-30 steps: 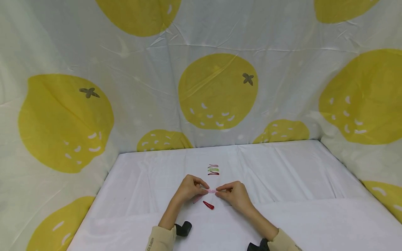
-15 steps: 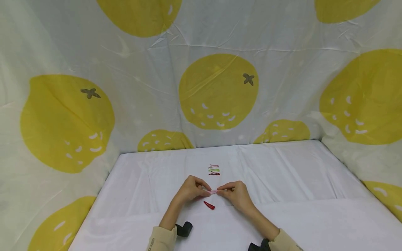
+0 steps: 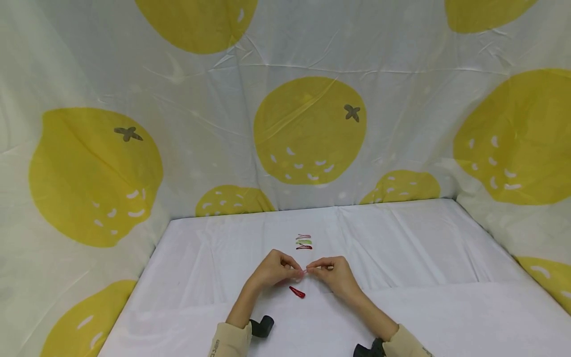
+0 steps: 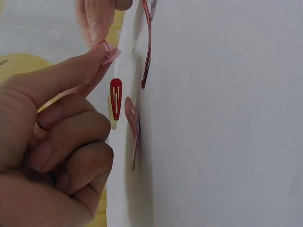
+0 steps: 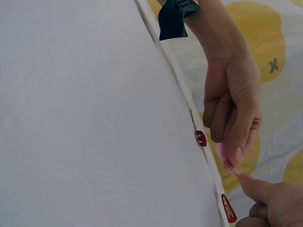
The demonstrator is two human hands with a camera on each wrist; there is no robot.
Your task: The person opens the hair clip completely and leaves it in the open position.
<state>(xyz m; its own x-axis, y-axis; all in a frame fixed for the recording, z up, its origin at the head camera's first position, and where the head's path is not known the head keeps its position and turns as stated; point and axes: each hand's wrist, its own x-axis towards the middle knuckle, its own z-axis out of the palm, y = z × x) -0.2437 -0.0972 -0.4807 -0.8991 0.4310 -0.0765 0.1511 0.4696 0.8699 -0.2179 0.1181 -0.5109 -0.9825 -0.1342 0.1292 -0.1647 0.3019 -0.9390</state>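
Observation:
Between my two hands is a small pink hair clip (image 4: pixel 111 53), mostly covered by fingertips. My left hand (image 3: pixel 277 269) pinches one end with thumb and forefinger, its other fingers curled into the palm. From the other side, the thumb and fingers of my right hand (image 3: pixel 333 274) pinch the opposite end, the tips of both hands nearly meeting. Just below them on the white cloth lies a red hair clip (image 3: pixel 297 292). Another pinkish clip (image 4: pixel 132 124) rests on the cloth near my left hand, hidden beneath it in the head view.
Beyond the hands, a pink clip (image 3: pixel 304 236), a green clip (image 3: pixel 304 242) and a dark red clip (image 3: pixel 304 247) lie in a short column. A lemon-print curtain (image 3: pixel 310 130) hangs behind the white-covered table (image 3: pixel 428 248).
My left hand has slid slightly right toward my right hand, so less of the held pink clip shows. The pinkish clip on the cloth has gone out of sight under it in the head view.

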